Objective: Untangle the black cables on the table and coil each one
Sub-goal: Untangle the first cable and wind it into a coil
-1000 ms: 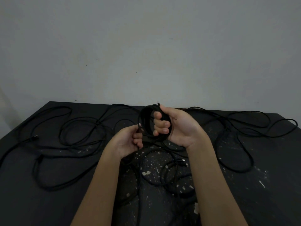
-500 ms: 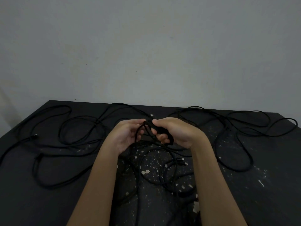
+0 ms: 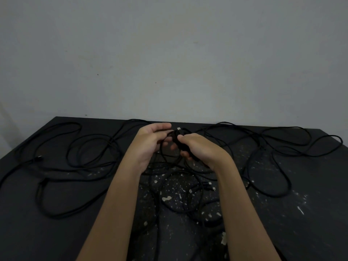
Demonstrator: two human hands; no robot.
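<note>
Table [image 3: 56, 232]: black, flecked with pale paint toward the middle and right, set against a grey wall [image 3: 169, 53].
Left loops [image 3: 113, 147]: slack black cable lying in wide overlapping curves on the table's left half, with one plug [image 3: 38, 158] near the left edge.
Left hand [image 3: 150, 146]: raised over the table's middle, palm turned rightward, top fingers nearly straight, lower ones bent behind the coil. It touches the coil, but I cannot tell whether it grips.
Coil [image 3: 178, 139]: a small tight black bundle held up between both hands, above the table, with a silvery tip [image 3: 178, 128] poking from its top.
Right hand [image 3: 199, 149]: fingers curled round the coil's right side, thumb on top, a firm hold.
Middle loops [image 3: 188, 194]: tangled on the table between the forearms, with two metal-tipped ends [image 3: 211, 186] beside the right forearm.
Right loops [image 3: 261, 143]: long slack curves spread toward the table's right corner.
</note>
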